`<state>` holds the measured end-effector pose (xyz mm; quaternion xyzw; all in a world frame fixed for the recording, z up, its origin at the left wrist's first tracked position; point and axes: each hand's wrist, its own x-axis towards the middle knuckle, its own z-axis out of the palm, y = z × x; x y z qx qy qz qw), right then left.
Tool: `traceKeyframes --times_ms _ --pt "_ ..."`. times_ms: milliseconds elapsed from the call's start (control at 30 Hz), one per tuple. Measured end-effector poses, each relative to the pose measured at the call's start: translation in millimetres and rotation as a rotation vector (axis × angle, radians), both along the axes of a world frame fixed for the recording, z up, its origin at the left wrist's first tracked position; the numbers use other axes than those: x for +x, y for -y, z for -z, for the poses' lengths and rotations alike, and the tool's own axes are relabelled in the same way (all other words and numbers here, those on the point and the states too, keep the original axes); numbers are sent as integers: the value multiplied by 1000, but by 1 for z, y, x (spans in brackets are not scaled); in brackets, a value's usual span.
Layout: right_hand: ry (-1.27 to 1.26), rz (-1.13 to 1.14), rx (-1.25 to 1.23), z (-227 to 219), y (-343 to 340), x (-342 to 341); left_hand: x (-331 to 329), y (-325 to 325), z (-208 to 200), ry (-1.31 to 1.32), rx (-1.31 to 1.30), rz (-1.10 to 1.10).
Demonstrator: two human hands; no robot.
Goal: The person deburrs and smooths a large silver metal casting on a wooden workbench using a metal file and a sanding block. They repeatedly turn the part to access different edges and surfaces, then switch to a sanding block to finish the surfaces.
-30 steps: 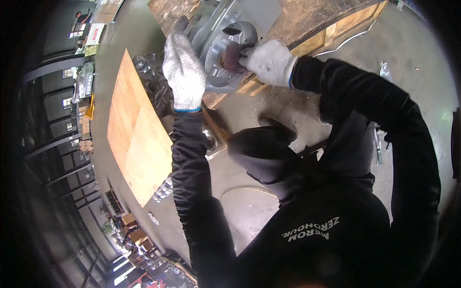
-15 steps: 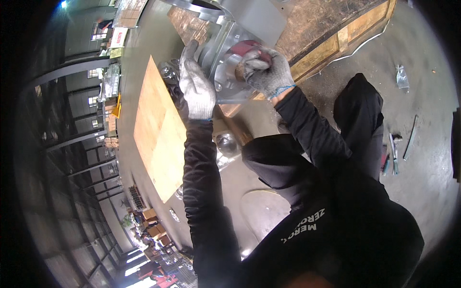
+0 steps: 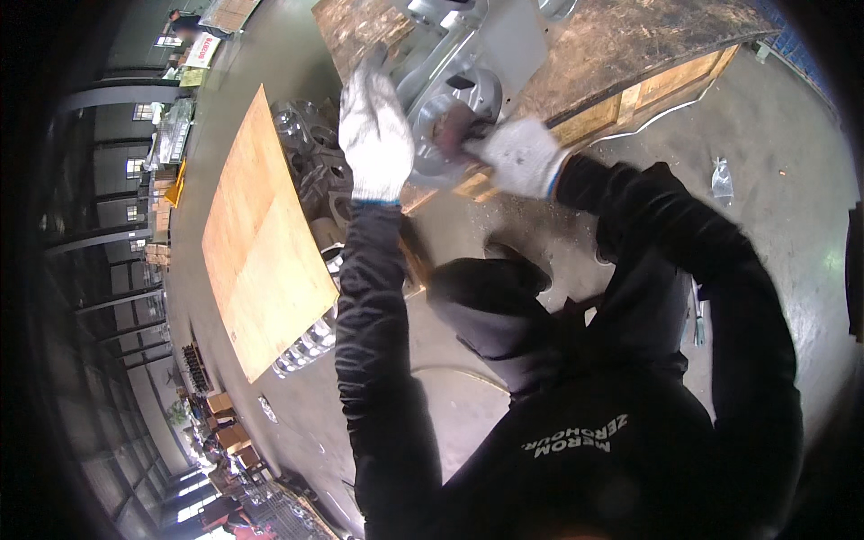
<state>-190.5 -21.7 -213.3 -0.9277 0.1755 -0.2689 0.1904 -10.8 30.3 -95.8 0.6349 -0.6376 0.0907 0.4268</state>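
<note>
A silvery metal casting (image 3: 517,49) with round openings lies on a worn wooden bench top (image 3: 621,40). My left hand (image 3: 373,135), in a pale work glove, rests along the casting's left edge with its fingers stretched out. My right hand (image 3: 524,157), gloved too, closes on a dark-red pad (image 3: 457,130) at the near rounded end of the casting. Motion smears this hand and the pad, so the pad's exact kind is unclear. Its far edge lies against the shiny rim of a round opening.
Left of my left forearm, a plywood sheet (image 3: 270,243) leans over several metal castings (image 3: 315,175). A white cable (image 3: 652,124) runs on the floor beside the bench. A clear plastic bag (image 3: 723,180) lies farther right, and a tool (image 3: 698,319) lies by my right knee.
My right hand has swung right and slightly down with the pad, its elbow now farther out. The view has shifted; my left hand stays on the casting's edge.
</note>
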Motion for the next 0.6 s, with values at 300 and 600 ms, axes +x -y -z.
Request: traceKeyframes --times_ms 300,600 --pt "1566 -901 2744 -34 -4 22 -2 5 -2 -76 78 56" --pt "994 -110 1722 -65 -50 29 9 2 3 -137 107 8"
